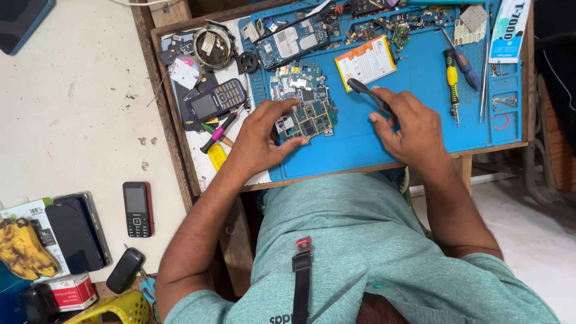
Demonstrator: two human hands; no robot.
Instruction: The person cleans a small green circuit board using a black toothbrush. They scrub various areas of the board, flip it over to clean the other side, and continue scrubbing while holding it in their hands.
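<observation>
At a blue mat (pixel 414 108), the left hand (pixel 262 139) pins a green circuit board (pixel 307 120) at the mat's near-left edge; the right hand (pixel 411 123) has its grip closed on black tweezers (pixel 367 93) just beside it. A slip could likely scratch components or flick small parts off.

Wood bench (pixel 180 157) w/ blue mat (pixel 420 90), white sheet (pixel 198 144) on top.
</observation>
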